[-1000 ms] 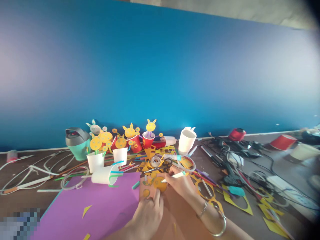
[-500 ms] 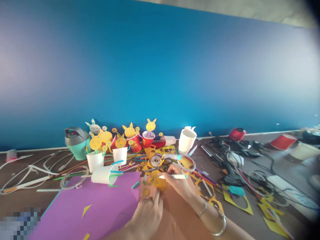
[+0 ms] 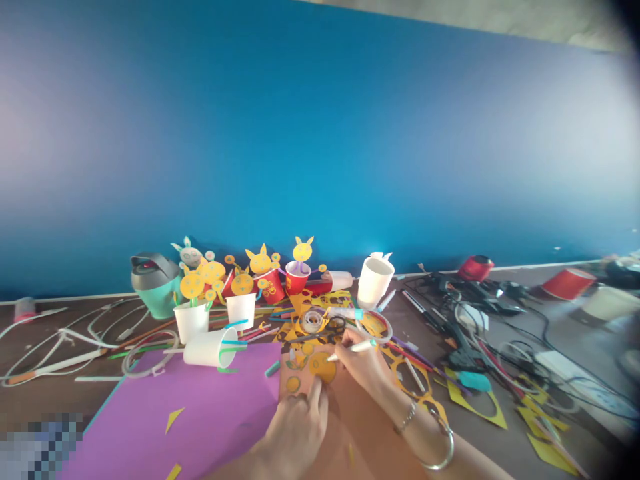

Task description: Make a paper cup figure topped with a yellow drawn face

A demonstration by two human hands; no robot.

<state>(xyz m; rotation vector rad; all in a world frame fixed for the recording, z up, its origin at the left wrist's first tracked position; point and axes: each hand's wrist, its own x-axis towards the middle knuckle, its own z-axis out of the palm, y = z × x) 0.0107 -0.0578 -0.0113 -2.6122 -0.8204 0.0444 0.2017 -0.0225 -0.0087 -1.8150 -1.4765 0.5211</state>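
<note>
A round orange-yellow paper disc (image 3: 323, 367) lies on the brown sheet, with faint drawn marks on it. The index fingertip of my left hand (image 3: 300, 423) rests at the disc's lower edge, pressing it down; the other fingers are bent and nothing is gripped. Held in a pinch by my right hand (image 3: 363, 360) is a white marker (image 3: 354, 351) with a green end, its tip at the disc's right side. Smaller paper circles (image 3: 293, 384) and leaf-shaped pieces (image 3: 297, 361) lie just left of the disc.
Paper animal faces stand in white cups (image 3: 191, 323) and red cups (image 3: 297, 279) along the blue wall. A white cup (image 3: 213, 348) lies on the purple sheet (image 3: 200, 413). A tape roll (image 3: 313, 321) and cut scraps sit behind my hands; black cables (image 3: 505, 313) tangle at right.
The marker's tip has shifted right, from the disc's upper area to its right side, and the marker is tilted more. My left hand stays almost in place.
</note>
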